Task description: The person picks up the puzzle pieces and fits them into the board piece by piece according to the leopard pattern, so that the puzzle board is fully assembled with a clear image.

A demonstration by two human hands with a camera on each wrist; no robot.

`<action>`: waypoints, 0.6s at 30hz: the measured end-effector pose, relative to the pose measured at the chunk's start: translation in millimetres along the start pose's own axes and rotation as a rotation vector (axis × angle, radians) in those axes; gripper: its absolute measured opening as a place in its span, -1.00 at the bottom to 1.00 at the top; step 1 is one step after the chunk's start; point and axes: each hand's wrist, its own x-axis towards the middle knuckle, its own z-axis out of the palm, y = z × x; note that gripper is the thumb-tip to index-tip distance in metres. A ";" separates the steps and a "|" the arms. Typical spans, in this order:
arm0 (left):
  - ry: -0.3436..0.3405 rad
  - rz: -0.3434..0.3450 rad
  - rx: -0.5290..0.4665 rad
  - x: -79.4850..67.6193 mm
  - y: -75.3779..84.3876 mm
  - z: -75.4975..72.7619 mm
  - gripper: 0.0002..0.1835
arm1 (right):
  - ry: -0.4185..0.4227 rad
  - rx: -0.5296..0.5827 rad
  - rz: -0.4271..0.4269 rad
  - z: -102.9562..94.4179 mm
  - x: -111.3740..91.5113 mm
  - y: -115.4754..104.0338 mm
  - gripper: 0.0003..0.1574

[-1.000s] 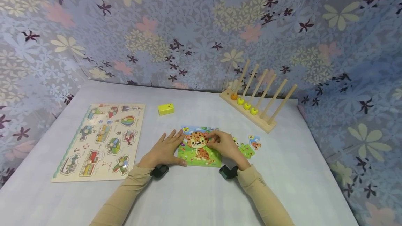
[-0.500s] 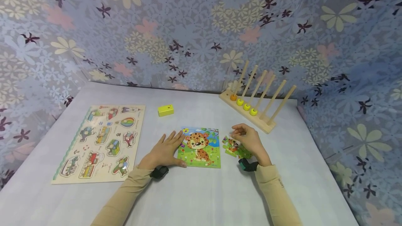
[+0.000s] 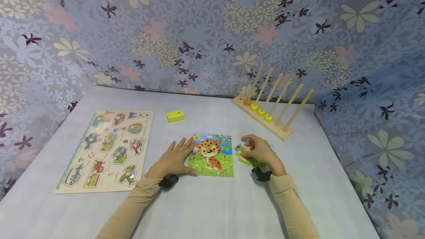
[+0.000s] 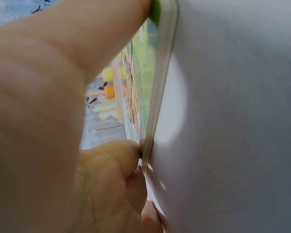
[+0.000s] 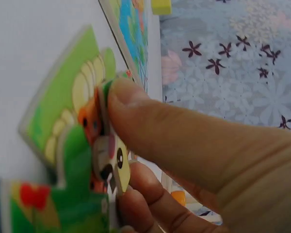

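Vehicle board (image 3: 111, 184) flat at far left. My left hand (image 3: 172, 160) next, fingers spread, touching the left edge of the leopard puzzle; yellow block (image 3: 175, 115) beyond it. Leopard puzzle (image 3: 217, 159) flat near the middle. To its right, my right hand (image 3: 263, 151) pinches an eye-printed piece (image 5: 120, 162) between thumb and fingers, among loose pieces (image 3: 244, 160); whether it's clear of them, I can't tell. Peg rack (image 3: 265, 122) with beads stands behind.

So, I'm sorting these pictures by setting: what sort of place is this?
Probably a play or learning table, though whether at home or in a classroom I can't tell. The leopard puzzle, the picture board on the left and the wooden peg stand suggest it.
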 end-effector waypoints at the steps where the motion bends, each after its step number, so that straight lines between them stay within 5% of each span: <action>1: -0.001 0.000 0.001 0.2 0.1 0.1 0.17 | -0.005 0.005 -0.001 1.3 0.7 0.0 -0.34; 18: -0.002 -0.006 0.000 3.2 -2.6 3.8 0.17 | -0.003 -0.026 0.023 5.7 1.3 -6.2 -0.42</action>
